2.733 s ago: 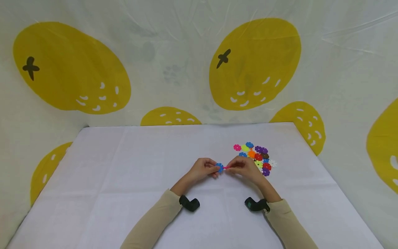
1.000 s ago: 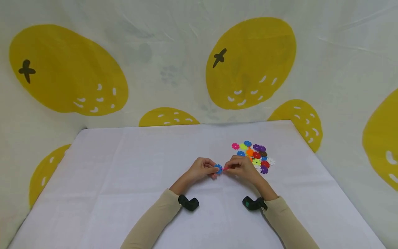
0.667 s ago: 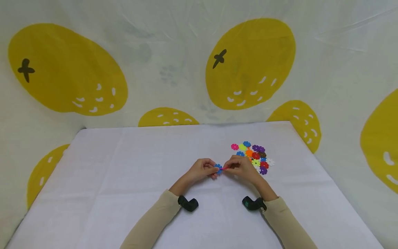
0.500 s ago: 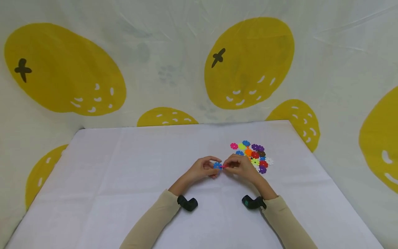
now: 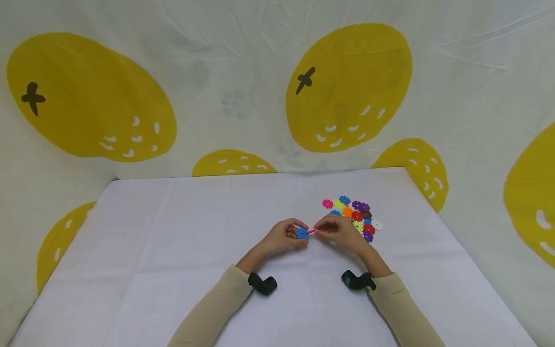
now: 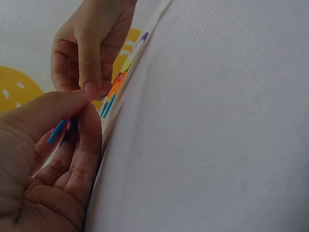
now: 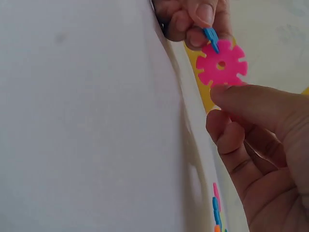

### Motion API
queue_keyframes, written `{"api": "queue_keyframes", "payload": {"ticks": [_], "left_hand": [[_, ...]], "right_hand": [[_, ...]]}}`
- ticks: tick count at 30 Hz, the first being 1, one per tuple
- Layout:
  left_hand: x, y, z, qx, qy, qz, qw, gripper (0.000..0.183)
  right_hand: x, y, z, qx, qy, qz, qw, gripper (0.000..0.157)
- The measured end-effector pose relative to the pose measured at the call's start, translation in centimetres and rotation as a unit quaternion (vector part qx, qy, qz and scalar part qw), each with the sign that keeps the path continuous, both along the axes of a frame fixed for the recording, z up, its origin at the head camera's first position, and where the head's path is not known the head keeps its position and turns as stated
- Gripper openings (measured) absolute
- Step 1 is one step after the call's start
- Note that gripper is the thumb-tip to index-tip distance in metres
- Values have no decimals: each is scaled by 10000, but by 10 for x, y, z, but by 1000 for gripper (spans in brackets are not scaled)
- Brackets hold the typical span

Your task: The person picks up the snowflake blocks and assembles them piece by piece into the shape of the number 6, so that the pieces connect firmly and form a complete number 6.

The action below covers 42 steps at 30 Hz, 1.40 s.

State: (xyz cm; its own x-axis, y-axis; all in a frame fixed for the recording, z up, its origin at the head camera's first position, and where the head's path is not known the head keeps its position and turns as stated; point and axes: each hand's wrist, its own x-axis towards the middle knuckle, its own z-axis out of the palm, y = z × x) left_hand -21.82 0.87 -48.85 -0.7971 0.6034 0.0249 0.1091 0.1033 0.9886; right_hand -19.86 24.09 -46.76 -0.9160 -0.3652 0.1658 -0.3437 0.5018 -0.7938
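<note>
In the head view my left hand (image 5: 284, 237) holds a blue notched plastic disc (image 5: 302, 233) between thumb and fingers. My right hand (image 5: 340, 231) pinches a pink notched disc by its outer edge, thumb against it in the right wrist view. The pink disc (image 7: 222, 63) stands at an angle to the blue disc (image 7: 211, 38), and their notched edges meet. Seen from the left wrist, the blue disc (image 6: 57, 130) shows edge-on behind my left thumb. Both discs are off the table.
Several notched discs in mixed colours lie in a loose pile (image 5: 357, 215) just beyond my right hand. They rest on a white cloth-covered table (image 5: 195, 226). A white curtain (image 5: 238, 72) with yellow fruit prints hangs behind the table.
My left thumb has slid off the blue disc's face toward its lower edge. The pink disc has come to overlap the blue one. Most recently, my right hand has shifted slightly right.
</note>
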Motion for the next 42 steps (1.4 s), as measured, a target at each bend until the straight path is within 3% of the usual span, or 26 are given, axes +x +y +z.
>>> {"api": "queue_keyframes", "payload": {"ticks": [9, 18, 30, 42], "left_hand": [[-1, -1, 0, 61, -326, 91, 9994, 39], [-2, 0, -2, 316, -448, 93, 9985, 40], [-2, -1, -4, 382, -387, -31, 9985, 39], [-1, -2, 0, 388, -592, 81, 9975, 41]], "right_hand": [[-8, 13, -1, 324, -105, -901, 9953, 15], [-18, 22, 1, 533, -405, -1805, 9813, 19], [-28, 26, 8, 915, -933, -1911, 9728, 34], [-34, 27, 8, 1070, -1000, -1713, 9743, 34]]}}
